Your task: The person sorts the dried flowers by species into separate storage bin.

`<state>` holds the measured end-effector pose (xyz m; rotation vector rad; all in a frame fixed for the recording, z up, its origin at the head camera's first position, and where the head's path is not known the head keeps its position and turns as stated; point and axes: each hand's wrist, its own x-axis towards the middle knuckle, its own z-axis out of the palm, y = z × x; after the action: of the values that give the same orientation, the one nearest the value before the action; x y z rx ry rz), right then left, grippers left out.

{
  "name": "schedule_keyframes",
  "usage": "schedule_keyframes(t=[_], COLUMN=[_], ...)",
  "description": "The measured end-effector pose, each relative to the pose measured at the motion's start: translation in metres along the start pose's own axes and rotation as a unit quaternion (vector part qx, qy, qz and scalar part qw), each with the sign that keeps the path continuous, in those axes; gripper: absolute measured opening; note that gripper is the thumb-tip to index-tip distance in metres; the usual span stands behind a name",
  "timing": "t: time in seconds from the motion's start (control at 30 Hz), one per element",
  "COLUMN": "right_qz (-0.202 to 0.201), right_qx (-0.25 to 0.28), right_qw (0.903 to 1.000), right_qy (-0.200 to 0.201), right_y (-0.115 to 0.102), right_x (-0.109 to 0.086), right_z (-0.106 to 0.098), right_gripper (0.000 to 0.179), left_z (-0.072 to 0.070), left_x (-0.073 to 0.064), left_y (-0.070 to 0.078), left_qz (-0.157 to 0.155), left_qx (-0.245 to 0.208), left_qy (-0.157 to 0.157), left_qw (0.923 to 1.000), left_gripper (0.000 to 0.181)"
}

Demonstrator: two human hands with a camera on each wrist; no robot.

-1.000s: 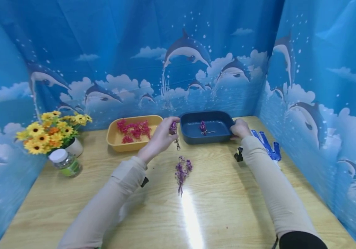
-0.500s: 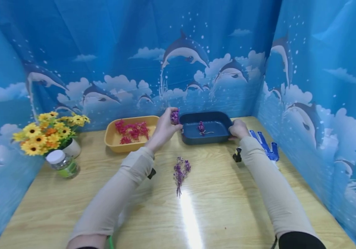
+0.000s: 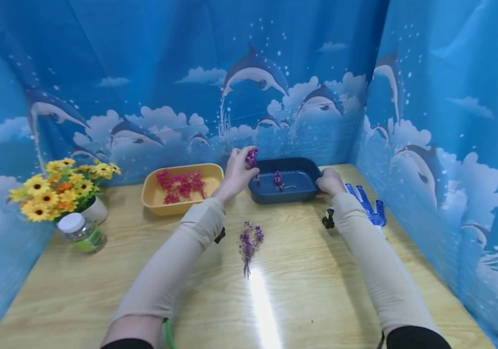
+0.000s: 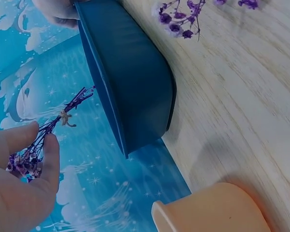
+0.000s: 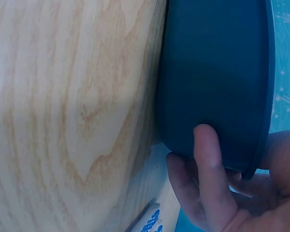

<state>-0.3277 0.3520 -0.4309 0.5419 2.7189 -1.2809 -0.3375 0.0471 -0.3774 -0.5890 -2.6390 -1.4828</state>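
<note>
My left hand (image 3: 237, 173) pinches a small bunch of purple dried flowers (image 3: 252, 157) over the left end of the navy tray (image 3: 288, 195). In the left wrist view, twine (image 4: 64, 117) ties the bunch's stems (image 4: 76, 101), which point toward the tray; thumb and fingers close around the flower heads. My right hand (image 3: 331, 182) grips the tray's right end; in the right wrist view, fingers press its outer wall (image 5: 210, 77) and part of the hand passes behind the rim. Another tied purple bunch (image 3: 278, 179) lies in the tray. Loose purple sprigs (image 3: 250, 245) lie on the table.
A yellow tray (image 3: 155, 209) of pink dried flowers (image 3: 183, 184) stands left of the navy tray. Farther left are a pot of yellow flowers (image 3: 48, 191) and a lidded jar (image 3: 82, 233). A blue-and-white glove (image 3: 373, 208) lies by the right forearm. Dolphin-print curtains surround the table.
My left hand has risen and moved right with the purple bunch, from the gap between the trays to over the navy tray. The right hand keeps its hold on the tray.
</note>
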Motion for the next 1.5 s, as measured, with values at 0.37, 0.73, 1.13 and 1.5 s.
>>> schedule_keyframes(t=[0.37, 0.73, 1.13, 1.5], right_qz=[0.008, -0.006, -0.009, -0.005], right_qx=[0.008, 0.003, 0.015, 0.009], right_qw=[0.9999, 1.0000, 0.9998, 0.9999], right_qy=[0.004, 0.006, 0.004, -0.001], right_y=[0.002, 0.002, 0.001, 0.001], right_x=[0.004, -0.003, -0.004, -0.002], right_z=[0.001, 0.006, 0.004, 0.002], right_gripper=[0.038, 0.021, 0.021, 0.035], left_z=[0.013, 0.026, 0.026, 0.009], left_x=[0.014, 0.020, 0.017, -0.002], left_y=[-0.006, -0.027, -0.029, -0.023], left_qz=[-0.027, -0.053, -0.044, -0.017], left_qx=[0.015, 0.067, 0.095, 0.097], left_qy=[-0.001, -0.025, -0.034, -0.032], left_qw=[0.9995, 0.9961, 0.9939, 0.9946], left_gripper=[0.060, 0.057, 0.044, 0.035])
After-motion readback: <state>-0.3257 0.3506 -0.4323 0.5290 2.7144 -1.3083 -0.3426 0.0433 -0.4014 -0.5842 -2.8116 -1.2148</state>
